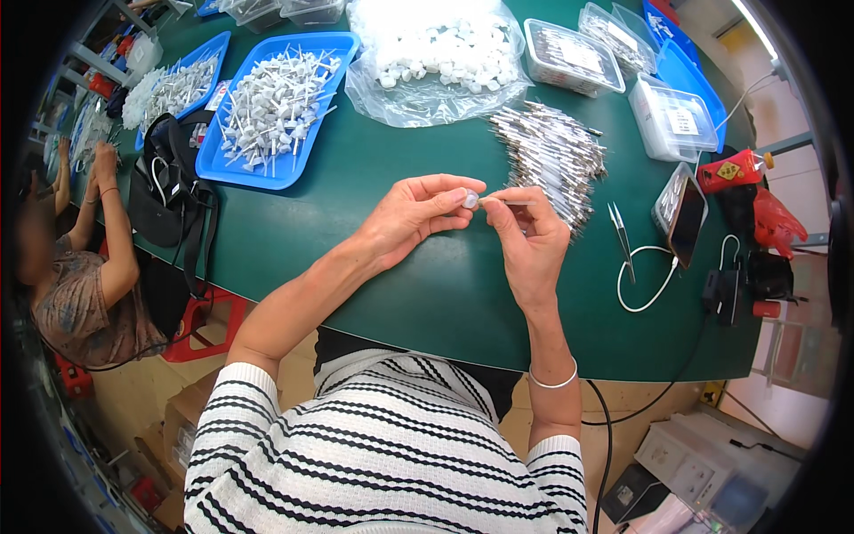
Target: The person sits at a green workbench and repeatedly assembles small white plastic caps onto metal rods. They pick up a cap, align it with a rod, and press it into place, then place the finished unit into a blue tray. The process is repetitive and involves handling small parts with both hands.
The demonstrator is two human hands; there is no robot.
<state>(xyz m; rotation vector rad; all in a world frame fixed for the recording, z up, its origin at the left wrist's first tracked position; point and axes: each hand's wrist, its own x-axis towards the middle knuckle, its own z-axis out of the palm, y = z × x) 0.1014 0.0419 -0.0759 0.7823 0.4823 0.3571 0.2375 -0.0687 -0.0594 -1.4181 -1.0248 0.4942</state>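
Nearest us, at 6 o'clock, we have the striped sweater [356, 445], and at 5 o'clock a pale bracelet [553, 385] circles the right wrist. Up to the middle of the action, over the green table [427, 303], and here are the 2 hands, almost touching! The left hand [405, 216] has its grip closed on a small white cap [471, 200], pinched between thumb and finger. The right hand [536, 242] pinches a slim rod [518, 203], its tip pointed at the cap; whether it sits inside, we cannot tell.

From those hands we swing to 3 o'clock: silver tweezers [622, 233] lie on the table, and past them a dark-screened phone [688, 222] leans beside a looped white cable [620, 289]. At 2 o'clock we get a wide heap of slim rods [547, 160]. Over at 9 o'clock, a black bag [160, 196]; at 10, a blue tray [256, 181] piled with white-headed sticks [280, 107]. Farther off, at 12 o'clock, white pieces [445, 53] fill an open clear bag [391, 105], and at 1 o'clock we spot a loaded clear tub [574, 58].
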